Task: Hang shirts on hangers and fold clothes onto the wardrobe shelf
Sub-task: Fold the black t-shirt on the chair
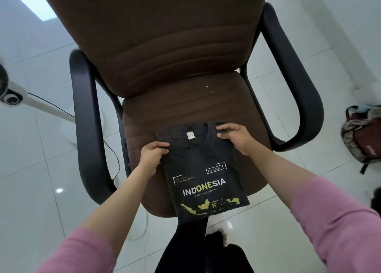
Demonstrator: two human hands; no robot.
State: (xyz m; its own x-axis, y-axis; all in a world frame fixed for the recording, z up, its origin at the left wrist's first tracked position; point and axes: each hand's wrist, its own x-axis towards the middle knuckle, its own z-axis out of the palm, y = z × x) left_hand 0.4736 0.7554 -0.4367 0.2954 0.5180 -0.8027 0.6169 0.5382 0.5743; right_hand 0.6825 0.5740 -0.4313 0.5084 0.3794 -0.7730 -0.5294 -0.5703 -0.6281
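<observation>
Head view, looking down. A dark folded T-shirt [203, 169] is lying on the front half of the brown seat of an office chair [185, 108], its lower edge overhanging the seat's front rim. The collar is pointing toward the backrest, with a small pale neck label showing, and the print is facing up: "INDONESIA" in white and yellow letters, "Est.1945" in a box above it, and a yellow map strip along the bottom.

The left hand [151, 156] is gripping the shirt's left edge near the shoulder, its fingers curling over the fabric. The right hand [234, 136] is pinching the shirt's top right corner beside the collar, thumb and fingers closing on the cloth. Both forearms are emerging from pink sleeves [329, 227].

The chair's 2 black armrests are flanking the seat, and 2 pale specks are sitting on the seat near the backrest. A maroon backpack [362, 136] is resting on the white tiled floor [41, 190] at the right edge. A white stand with a round camera-like head [12, 97] is entering from the left, a thin black cable trailing beneath it.
</observation>
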